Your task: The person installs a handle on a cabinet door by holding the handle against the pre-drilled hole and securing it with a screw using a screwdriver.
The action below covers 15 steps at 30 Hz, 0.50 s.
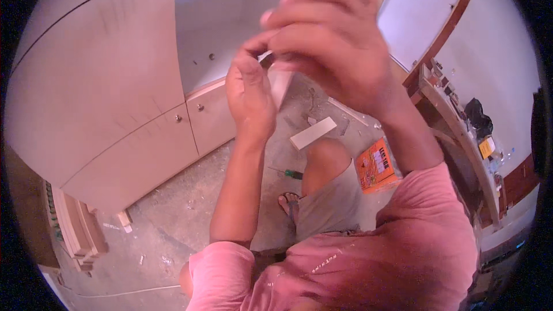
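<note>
My left hand (252, 89) is raised before the cabinet, its thumb up and its fingers closed around a narrow whitish board (280, 85). A small dark part (266, 60) shows at the board's upper end, between my two hands; its kind cannot be made out. Just above and to the right is my right hand (337, 40), blurred, with its fingers curled toward that end. Whatever it grips is hidden behind the fingers and palm.
A cream cabinet (109, 75) with an open compartment (216, 29) and round knobs fills the left. On the floor lie a white board piece (313, 132), a green-handled screwdriver (292, 174) and an orange package (375, 165). A cluttered wooden bench (455, 116) stands right; stacked boards (80, 227) lie lower left.
</note>
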### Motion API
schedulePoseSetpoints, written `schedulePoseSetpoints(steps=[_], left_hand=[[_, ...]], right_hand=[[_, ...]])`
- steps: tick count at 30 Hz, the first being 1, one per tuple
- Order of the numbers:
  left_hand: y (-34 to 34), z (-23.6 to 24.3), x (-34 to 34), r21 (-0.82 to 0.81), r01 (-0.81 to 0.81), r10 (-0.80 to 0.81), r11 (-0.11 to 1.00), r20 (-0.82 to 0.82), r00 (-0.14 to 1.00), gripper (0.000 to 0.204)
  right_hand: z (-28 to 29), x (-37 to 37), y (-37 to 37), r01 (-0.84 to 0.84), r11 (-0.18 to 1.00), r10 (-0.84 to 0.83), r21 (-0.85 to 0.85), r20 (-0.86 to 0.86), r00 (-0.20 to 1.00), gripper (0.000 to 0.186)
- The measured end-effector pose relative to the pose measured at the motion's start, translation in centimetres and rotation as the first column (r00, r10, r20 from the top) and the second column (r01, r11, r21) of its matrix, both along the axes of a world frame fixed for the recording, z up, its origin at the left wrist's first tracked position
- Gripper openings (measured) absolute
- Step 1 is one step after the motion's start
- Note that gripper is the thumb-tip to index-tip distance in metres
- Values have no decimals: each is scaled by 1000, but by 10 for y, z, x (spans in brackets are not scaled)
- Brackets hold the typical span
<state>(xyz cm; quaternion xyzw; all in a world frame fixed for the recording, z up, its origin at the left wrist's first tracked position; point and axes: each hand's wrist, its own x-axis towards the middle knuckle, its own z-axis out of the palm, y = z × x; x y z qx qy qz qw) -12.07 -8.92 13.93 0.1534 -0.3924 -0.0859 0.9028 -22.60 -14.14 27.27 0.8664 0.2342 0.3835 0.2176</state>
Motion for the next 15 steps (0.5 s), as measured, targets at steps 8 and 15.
schedulePoseSetpoints(steps=[8,15], left_hand=[[9,20,42,321,-406,278,855,376,884,68],[18,33,83,407,-423,268,810,384,883,45]], right_hand=[[-66,-22,-43,-468,39,143,883,459,877,18],[-80,24,-54,-330,-264,234,906,392,890,25]])
